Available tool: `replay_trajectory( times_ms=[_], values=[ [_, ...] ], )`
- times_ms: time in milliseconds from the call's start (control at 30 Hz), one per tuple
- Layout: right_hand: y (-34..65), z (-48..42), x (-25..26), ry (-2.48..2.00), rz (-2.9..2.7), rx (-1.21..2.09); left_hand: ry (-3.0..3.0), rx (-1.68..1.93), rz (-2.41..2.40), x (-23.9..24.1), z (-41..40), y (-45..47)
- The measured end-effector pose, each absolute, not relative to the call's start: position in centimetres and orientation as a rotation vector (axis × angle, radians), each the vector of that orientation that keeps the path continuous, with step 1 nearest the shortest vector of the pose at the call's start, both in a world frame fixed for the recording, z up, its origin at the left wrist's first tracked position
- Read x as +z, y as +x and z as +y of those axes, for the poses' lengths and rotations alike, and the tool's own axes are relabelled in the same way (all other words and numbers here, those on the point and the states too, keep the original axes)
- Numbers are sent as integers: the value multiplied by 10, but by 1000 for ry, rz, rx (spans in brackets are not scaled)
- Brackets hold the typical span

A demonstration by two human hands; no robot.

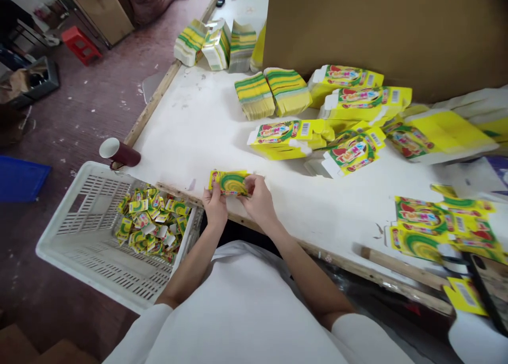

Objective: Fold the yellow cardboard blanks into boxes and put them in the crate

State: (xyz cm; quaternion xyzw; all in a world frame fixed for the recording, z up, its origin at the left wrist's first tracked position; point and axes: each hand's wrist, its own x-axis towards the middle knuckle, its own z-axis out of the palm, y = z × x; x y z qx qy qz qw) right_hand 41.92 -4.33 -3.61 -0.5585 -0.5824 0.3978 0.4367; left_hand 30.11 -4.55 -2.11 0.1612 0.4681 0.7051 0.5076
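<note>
Both my hands hold one small yellow-green candy box (233, 183) above the front edge of the white table (190, 142). My left hand (216, 208) grips its left end, thumb on the printed face. At the right end, the fingers of my right hand (257, 197) are closed on the box; what they do with the end flaps is partly hidden. Below and to the left, a white plastic crate (99, 269) holds a heap of small yellow-green boxes (153, 221). Stacks of flat cartons (254, 97) lie farther back, beside bundles of yellow cartons (281, 136).
A maroon mug (121, 153) stands at the table's left corner. A large brown cardboard sheet (381, 30) rises at the back right. Loose printed cartons (420, 221), a wooden strip (405, 269) and a phone (490, 284) are on the right. A red stool (81, 45) stands on the floor.
</note>
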Motion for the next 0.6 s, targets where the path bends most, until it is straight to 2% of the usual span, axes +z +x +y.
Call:
replay_trajectory(
  times_ms=[200, 367, 600],
  values=[
    [422, -50, -14, -1100, -1391, 1355, 461, 1523, 905, -2, -48, 299],
    [417, -68, -2, -781, -1231, 1630, 349, 1681, 997, 8, -38, 303],
    [403, -65, -15, -1048, -1104, 1512, 572, 1660, 1078, 7, -46, 299]
  ],
)
